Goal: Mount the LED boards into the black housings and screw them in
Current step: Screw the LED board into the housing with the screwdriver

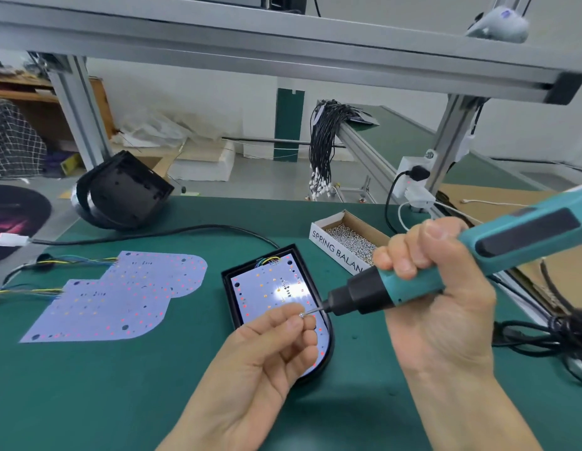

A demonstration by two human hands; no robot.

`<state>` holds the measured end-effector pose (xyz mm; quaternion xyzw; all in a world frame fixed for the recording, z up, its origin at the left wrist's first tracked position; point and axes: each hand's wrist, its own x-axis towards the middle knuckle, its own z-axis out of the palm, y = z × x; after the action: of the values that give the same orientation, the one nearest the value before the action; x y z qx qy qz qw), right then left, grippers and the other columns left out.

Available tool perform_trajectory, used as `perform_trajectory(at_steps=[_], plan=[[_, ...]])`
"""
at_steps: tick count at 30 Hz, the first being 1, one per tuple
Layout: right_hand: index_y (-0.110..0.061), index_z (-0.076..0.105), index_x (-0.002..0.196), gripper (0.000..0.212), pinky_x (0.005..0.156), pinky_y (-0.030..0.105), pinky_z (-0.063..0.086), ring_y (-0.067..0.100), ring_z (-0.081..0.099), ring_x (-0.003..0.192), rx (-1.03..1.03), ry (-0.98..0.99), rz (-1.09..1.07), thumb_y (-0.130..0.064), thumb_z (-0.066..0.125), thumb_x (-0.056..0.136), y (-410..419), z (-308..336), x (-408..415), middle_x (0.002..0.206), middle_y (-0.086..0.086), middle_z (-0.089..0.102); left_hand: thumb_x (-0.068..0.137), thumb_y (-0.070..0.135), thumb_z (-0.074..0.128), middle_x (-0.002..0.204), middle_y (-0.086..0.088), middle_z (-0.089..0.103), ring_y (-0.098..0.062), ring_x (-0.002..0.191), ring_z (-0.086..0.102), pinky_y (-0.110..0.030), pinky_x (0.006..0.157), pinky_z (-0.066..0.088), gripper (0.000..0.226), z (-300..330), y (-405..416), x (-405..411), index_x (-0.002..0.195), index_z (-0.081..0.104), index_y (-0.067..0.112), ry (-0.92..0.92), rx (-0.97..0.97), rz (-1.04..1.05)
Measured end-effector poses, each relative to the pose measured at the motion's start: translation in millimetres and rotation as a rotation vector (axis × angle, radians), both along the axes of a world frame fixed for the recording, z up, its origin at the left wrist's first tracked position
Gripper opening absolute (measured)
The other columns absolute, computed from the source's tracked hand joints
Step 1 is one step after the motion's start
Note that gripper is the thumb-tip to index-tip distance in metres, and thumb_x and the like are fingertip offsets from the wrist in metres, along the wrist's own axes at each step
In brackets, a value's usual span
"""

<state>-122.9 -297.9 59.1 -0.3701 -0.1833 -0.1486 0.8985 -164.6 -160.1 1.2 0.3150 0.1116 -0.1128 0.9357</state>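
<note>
Above the housing [229, 301], left hand [266, 346] is pinching a screw [302, 315] onto the bit tip; right hand [436, 288] is gripping the screwdriver [478, 255], angled down-left.

Assembly workshop, green-matted bench [88, 385], aluminium frame [283, 43], box of screws [348, 242], hanging cable bundle [325, 148]

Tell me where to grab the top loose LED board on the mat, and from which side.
Take the LED board by its rounded right edge, coming in from the right. That end has no wires; the wires leave its left end. It lies flat on the mat, so slide fingers under the rim and pinch.
</note>
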Motion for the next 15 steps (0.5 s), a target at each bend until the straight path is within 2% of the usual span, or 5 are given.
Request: perform_trajectory(at_steps=[6,9,11,14,15], plan=[[-0.019,0.04,0.063,0.024,0.054,0.021,0.044,0.009,0.041,0.044,-0.012,-0.006,0.006,-0.003,0.05,0.079,0.0,-0.3,-1.3,0.05,-0.007,0.038,0.055,0.0,0.066,0.066,-0.016,0.066,-0.017,0.049,0.062,-0.022,0.046,0.054,0.013,1.4,0.2,-4.7,0.064,0.075,0.002,-0.052,0.113,0.056],[-0.019,0.041,0.064,0.024,0.054,0.022,0.044,0.01,0.041,0.044,-0.022,-0.025,0.012,-0.003,0.05,0.078,1.6,-1.3,-1.4,0.049,-0.007,0.038,0.053,0.001,0.069,0.065,-0.017,0.067,-0.017,0.049,0.062,-0.022,0.047,0.053,0.013,1.4,-0.9,-5.8,0.064,0.075,0.002,-0.098,0.256,0.152],[-0.02,0.042,0.064,0.023,0.054,0.022,0.044,0.01,0.041,0.044,-0.024,-0.033,0.012,-0.003,0.051,0.078,2.7,-2.0,-1.6,0.05,-0.008,0.039,0.045,-0.007,0.077,0.065,-0.017,0.068,-0.017,0.05,0.063,-0.021,0.049,0.053,0.023,0.7,-1.1,-5.6,0.064,0.076,0.005,-0.146,0.382,0.235],[-0.019,0.042,0.066,0.023,0.055,0.021,0.044,0.01,0.041,0.045,0.001,-0.024,-0.02,-0.002,0.051,0.079,5.3,-5.7,-0.9,0.05,-0.008,0.039,0.058,-0.002,0.072,0.064,-0.014,0.07,-0.017,0.051,0.064,-0.021,0.051,0.053,0.017,0.4,-3.4,-4.9,0.065,0.077,0.012,-0.202,0.521,0.36],[-0.019,0.041,0.067,0.023,0.055,0.021,0.043,0.009,0.041,0.045,0.015,-0.014,-0.041,-0.002,0.051,0.079,6.0,-8.0,-0.7,0.05,-0.008,0.039,0.061,-0.007,0.074,0.063,-0.014,0.07,-0.017,0.051,0.064,-0.021,0.052,0.053,0.021,-0.4,-4.6,-4.7,0.065,0.077,0.013,-0.203,0.549,0.381]])
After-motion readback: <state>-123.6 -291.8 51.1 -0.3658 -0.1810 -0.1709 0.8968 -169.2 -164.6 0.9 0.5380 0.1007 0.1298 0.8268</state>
